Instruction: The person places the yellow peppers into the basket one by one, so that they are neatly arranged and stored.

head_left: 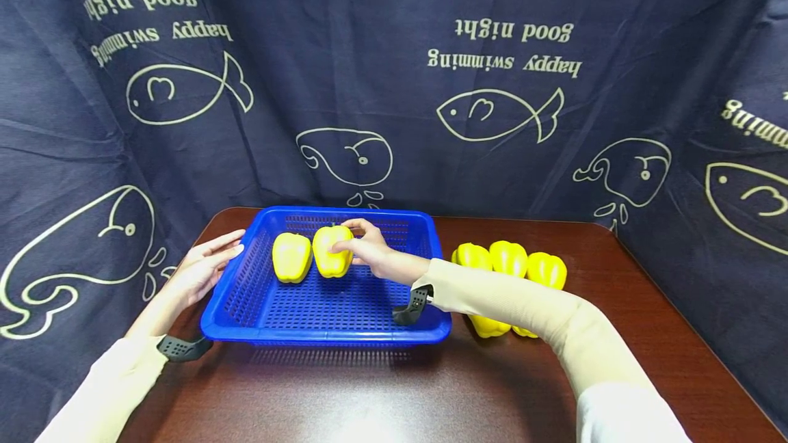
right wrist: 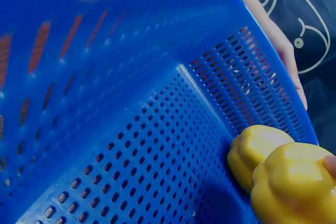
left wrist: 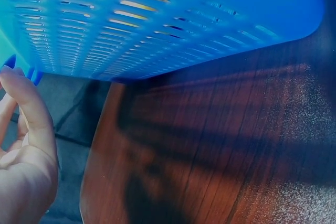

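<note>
My right hand reaches into a blue plastic basket and grips a yellow bell pepper between thumb and fingers. Just left of it, a second yellow bell pepper lies on the basket floor; the two also overlap in the right wrist view, where a fingertip shows on the nearer pepper. At the basket's left rim is my left hand, its fingers extended along the outside. In the left wrist view the thumb comes up against the rim.
Right of the basket, several more yellow bell peppers stand on the brown wooden table, partly hidden behind my right forearm. A dark blue curtain with fish and whale drawings hangs behind the table and at its sides.
</note>
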Demonstrator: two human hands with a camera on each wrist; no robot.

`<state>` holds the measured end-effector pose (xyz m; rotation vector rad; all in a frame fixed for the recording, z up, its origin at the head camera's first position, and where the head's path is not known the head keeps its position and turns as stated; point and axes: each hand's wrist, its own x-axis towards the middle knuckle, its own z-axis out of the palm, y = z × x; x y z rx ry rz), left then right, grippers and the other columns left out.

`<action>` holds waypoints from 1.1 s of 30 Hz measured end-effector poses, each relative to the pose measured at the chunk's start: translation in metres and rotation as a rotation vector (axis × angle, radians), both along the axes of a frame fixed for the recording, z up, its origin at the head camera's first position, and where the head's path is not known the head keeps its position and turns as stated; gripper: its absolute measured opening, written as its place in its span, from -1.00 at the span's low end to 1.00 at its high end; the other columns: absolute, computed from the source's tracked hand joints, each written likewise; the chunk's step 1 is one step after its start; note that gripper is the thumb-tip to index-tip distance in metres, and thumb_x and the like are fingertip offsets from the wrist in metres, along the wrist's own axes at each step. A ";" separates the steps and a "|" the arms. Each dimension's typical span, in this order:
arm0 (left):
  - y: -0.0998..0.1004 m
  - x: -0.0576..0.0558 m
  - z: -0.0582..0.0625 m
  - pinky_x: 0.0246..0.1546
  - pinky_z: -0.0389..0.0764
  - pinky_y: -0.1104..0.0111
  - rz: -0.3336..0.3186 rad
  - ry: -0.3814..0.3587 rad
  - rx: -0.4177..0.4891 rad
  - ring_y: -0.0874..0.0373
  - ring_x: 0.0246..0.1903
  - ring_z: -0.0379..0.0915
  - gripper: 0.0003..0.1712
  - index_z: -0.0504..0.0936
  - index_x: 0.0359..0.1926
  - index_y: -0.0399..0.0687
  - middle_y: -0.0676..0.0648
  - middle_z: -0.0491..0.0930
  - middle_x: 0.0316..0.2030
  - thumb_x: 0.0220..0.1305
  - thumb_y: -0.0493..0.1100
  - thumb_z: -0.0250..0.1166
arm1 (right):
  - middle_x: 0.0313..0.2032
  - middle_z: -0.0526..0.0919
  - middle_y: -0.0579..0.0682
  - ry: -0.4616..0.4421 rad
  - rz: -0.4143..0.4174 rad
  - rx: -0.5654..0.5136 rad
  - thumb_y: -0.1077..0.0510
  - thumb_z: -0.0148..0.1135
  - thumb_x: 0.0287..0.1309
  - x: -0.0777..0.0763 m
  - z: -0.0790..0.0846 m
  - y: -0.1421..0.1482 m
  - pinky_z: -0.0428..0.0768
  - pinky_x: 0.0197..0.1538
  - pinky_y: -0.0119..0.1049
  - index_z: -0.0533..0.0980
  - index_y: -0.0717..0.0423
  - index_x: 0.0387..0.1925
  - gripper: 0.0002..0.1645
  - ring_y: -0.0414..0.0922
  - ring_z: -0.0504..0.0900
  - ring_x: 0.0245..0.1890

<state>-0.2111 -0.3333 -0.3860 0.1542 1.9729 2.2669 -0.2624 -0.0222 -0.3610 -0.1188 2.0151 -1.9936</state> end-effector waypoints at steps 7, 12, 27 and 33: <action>0.000 -0.001 0.000 -0.27 0.65 0.46 0.005 -0.003 0.015 0.33 -0.24 0.63 -0.64 0.54 0.11 0.23 0.22 0.61 -0.18 0.41 -0.26 0.10 | -0.04 0.53 0.05 0.027 -0.016 0.022 0.37 0.42 -0.21 -0.004 -0.008 -0.006 0.67 -0.11 -0.09 0.46 0.17 0.04 -0.35 -0.16 0.53 -0.27; 0.000 -0.001 0.000 -0.27 0.65 0.46 0.003 -0.008 0.019 0.33 -0.24 0.63 -0.65 0.55 0.09 0.25 0.22 0.61 -0.19 0.41 -0.26 0.10 | -0.05 0.54 0.05 0.039 -0.027 0.026 0.38 0.42 -0.23 -0.006 -0.014 -0.011 0.68 -0.16 -0.12 0.47 0.17 0.00 -0.37 -0.16 0.54 -0.30; 0.000 0.000 -0.001 -0.27 0.65 0.47 0.011 -0.009 0.007 0.34 -0.25 0.63 -0.63 0.54 0.11 0.25 0.24 0.62 -0.19 0.41 -0.26 0.10 | -0.03 0.58 0.01 -0.048 -0.061 0.128 0.30 0.46 -0.22 -0.008 -0.020 -0.015 0.62 -0.24 -0.18 0.47 0.07 0.04 -0.34 -0.16 0.55 -0.22; 0.001 0.001 0.001 -0.28 0.66 0.47 0.019 -0.006 0.009 0.33 -0.26 0.63 -0.63 0.56 0.09 0.27 0.23 0.63 -0.20 0.40 -0.27 0.12 | -0.04 0.57 0.03 -0.048 -0.064 0.115 0.35 0.46 -0.20 -0.010 -0.024 -0.015 0.65 -0.13 -0.06 0.46 0.10 0.04 -0.34 -0.14 0.54 -0.23</action>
